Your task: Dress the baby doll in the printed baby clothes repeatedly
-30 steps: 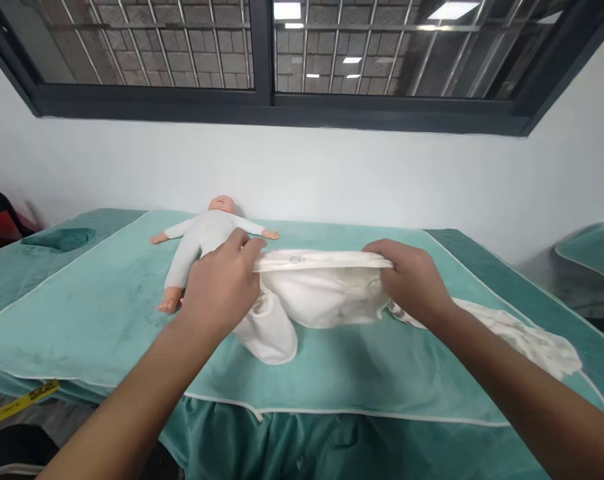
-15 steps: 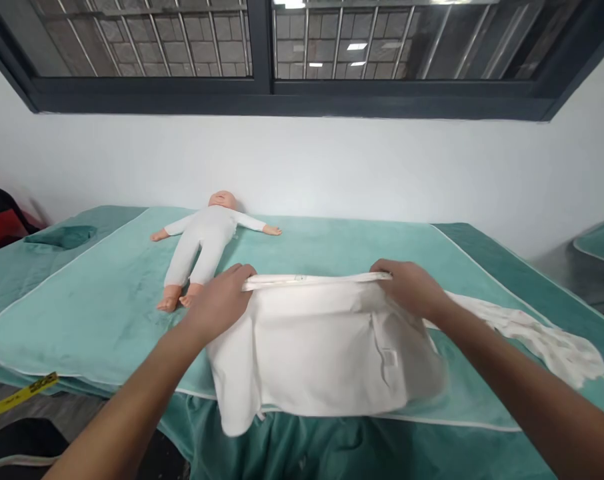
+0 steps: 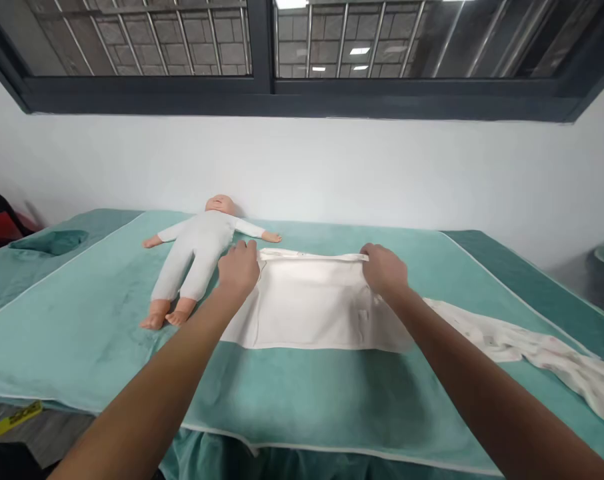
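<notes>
The left hand [image 3: 239,272] and right hand [image 3: 386,272] gripped the white garment [image 3: 309,303], fingers closed on its top edge. Light, soft cloth probably suited that wide hold.

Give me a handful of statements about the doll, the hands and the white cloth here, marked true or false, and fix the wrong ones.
1. The left hand and right hand both grip the upper edge of the white garment. True.

2. The window has no bars. False: metal bars show in it.

3. The doll has bare feet. True.

4. The doll sits upright. False: it lies stretched out on the green cover.

5. More white cloth lies to the right of the held garment. True.
</notes>
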### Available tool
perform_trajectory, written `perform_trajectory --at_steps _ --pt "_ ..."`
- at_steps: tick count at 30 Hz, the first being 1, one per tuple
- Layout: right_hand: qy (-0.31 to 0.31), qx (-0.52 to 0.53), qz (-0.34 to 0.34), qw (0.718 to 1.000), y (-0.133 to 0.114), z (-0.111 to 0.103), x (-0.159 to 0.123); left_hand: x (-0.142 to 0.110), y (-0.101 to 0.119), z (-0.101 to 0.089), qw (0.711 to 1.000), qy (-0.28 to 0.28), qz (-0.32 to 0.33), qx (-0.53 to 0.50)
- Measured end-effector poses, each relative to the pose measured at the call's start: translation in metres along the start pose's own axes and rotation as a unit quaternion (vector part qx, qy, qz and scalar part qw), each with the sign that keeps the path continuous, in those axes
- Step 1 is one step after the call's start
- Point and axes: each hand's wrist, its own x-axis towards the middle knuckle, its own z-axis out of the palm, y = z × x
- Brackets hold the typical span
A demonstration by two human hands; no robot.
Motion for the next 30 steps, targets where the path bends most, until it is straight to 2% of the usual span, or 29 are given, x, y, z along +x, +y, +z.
perform_trajectory --at_steps 2,3,5,6,8,10,12,14,19,21,24,27,29,30 --pt "0.035 -0.01 -0.034 0.999 -0.012 0.018 0.0 0.001 0.016 0.018 0.999 0.045 0.014 -0.007" --pt "0.052 -0.005 -0.068 0.996 -0.02 0.03 -0.005 -0.003 0.025 0.029 0.997 0.06 0.046 -0.019" --pt "0.059 0.033 -0.164 0.984 -0.036 0.054 -0.021 -0.015 0.042 0.053 0.985 0.052 0.148 -0.069" --pt "0.051 0.058 -0.19 0.979 -0.044 0.065 -0.029 -0.02 0.05 0.064 0.977 0.033 0.183 -0.102" --pt "0.019 0.091 -0.182 0.979 -0.056 0.082 -0.039 -0.024 0.06 0.083 0.971 0.003 0.193 -0.142" --pt "-0.011 0.092 -0.129 0.987 -0.062 0.089 -0.038 -0.018 0.063 0.094 0.977 -0.015 0.153 -0.149" --pt "-0.029 0.074 -0.081 0.994 -0.059 0.089 -0.027 -0.006 0.06 0.097 0.984 -0.02 0.106 -0.139" --pt "-0.032 0.055 -0.068 0.996 -0.052 0.085 -0.013 0.008 0.055 0.095 0.987 -0.015 0.087 -0.131" --pt "0.007 0.013 -0.123 0.992 -0.038 0.086 0.012 0.026 0.05 0.095 0.987 -0.008 0.1 -0.123" --pt "0.0 0.025 -0.13 0.991 -0.038 0.09 0.018 0.03 0.05 0.099 0.988 -0.035 0.091 -0.123" --pt "-0.04 0.11 -0.129 0.985 -0.036 0.092 0.023 0.034 0.05 0.105 0.983 -0.087 0.089 -0.132" --pt "-0.077 0.248 -0.156 0.953 -0.021 0.085 0.016 0.036 0.048 0.106 0.982 -0.104 0.085 -0.136" --pt "-0.056 0.41 -0.121 0.902 0.0 0.079 0.006 0.033 0.047 0.105 0.982 -0.1 0.089 -0.13" --pt "-0.021 0.503 -0.071 0.861 0.012 0.076 0.0 0.031 0.047 0.105 0.983 -0.095 0.094 -0.124"
